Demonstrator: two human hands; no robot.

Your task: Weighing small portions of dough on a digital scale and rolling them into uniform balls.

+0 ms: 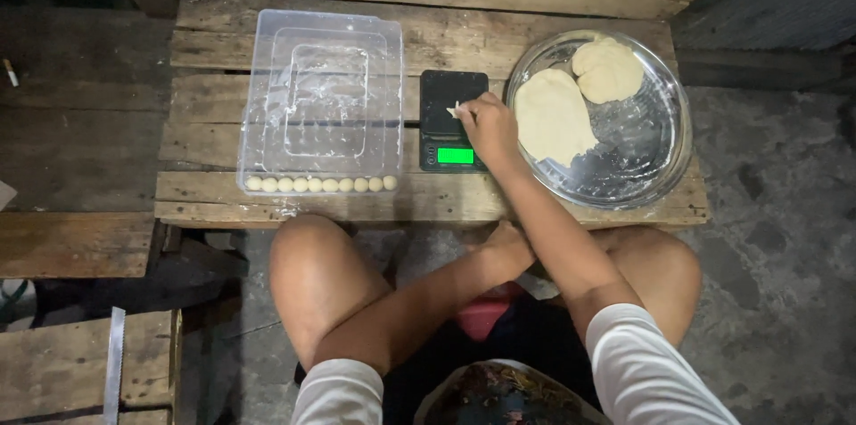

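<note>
My right hand [489,126] reaches over the small black kitchen scale [446,95] and pinches a small piece of dough [453,109] above its platform. The scale's green display [456,156] is lit. Right of the hand sits a round metal bowl [664,148] holding a large flattened dough mass [551,117] and a rounder dough lump [608,70]. Left of the scale lies a clear plastic tray [325,95] with a row of several small dough balls [319,184] along its near edge. My left hand [510,251] rests low between my knees, fingers curled; what it holds is hidden.
Everything stands on a low table of rough wooden planks [214,198]. My bare knees [312,273] press against its near edge. More wooden boards [71,242] lie at the left, and a concrete floor [767,238] spreads to the right.
</note>
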